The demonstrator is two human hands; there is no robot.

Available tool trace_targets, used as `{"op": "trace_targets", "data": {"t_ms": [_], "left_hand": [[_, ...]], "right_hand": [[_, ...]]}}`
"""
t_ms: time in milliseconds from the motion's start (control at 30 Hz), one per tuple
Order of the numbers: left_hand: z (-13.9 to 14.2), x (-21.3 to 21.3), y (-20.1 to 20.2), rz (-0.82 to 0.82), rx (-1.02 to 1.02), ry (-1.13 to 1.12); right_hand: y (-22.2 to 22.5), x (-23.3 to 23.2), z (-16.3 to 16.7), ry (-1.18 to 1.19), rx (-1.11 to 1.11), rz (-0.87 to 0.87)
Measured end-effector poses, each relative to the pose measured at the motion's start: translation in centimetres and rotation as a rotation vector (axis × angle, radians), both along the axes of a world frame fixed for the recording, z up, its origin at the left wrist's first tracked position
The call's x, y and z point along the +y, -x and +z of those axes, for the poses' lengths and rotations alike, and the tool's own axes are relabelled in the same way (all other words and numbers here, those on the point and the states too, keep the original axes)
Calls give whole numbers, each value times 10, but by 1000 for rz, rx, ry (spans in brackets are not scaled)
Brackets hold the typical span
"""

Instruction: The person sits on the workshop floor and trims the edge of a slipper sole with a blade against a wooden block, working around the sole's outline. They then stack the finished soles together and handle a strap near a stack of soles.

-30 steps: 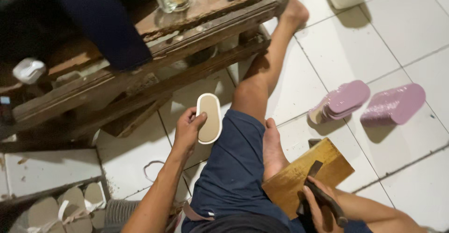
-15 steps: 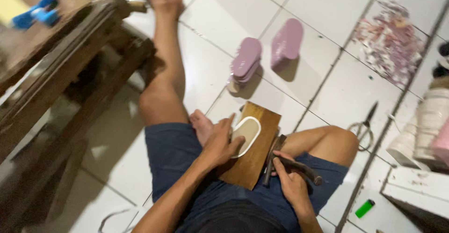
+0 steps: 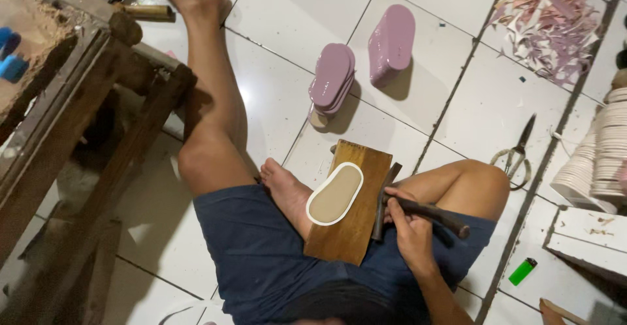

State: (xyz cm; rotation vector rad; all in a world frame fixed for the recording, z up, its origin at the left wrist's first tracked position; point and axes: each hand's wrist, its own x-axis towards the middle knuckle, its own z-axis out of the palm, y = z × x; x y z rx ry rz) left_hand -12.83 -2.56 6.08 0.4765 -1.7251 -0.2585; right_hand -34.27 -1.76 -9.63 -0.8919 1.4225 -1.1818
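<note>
A beige shoe sole with a white rim [image 3: 335,194] lies flat on a brown wooden board [image 3: 356,233] that rests across my lap, next to my bare foot. My right hand [image 3: 408,224] grips the dark handle of a hammer [image 3: 432,211]. The hammer's head rests against the board's right edge, just beside the sole. My left hand is out of the picture. I sit on a white tiled floor with one leg stretched out.
A rough wooden bench [image 3: 85,96] stands at the left. Two stacks of purple soles [image 3: 333,77] sit on the tiles ahead. Scissors [image 3: 519,152], a green lighter [image 3: 522,271], a stack of white soles [image 3: 604,149] and pink scraps [image 3: 548,18] lie at the right.
My left hand carried the sole from beside the bench onto the board, pressed it there, then left the view. The right hand kept hold of the hammer. The camera swung right.
</note>
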Motion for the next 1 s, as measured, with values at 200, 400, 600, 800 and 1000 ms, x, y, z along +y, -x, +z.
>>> {"op": "trace_targets", "data": {"t_ms": [200, 400, 600, 800, 1000], "left_hand": [[-61, -60, -9, 478, -489, -392], [-155, -81, -51, -263, -271, -1306], [-157, -100, -69, -330, -439, -1449], [-154, -96, -62, -301, -239, -1052], [-152, -93, -52, -194, -153, -1120]], "right_hand": [[5, 1, 9, -60, -50, 19], [-3, -22, 30, -236, -34, 209], [-25, -84, 64, -206, 559, 453], [-65, -157, 94, -170, 1171, 819], [-88, -175, 93, -173, 1280, 1140]]}}
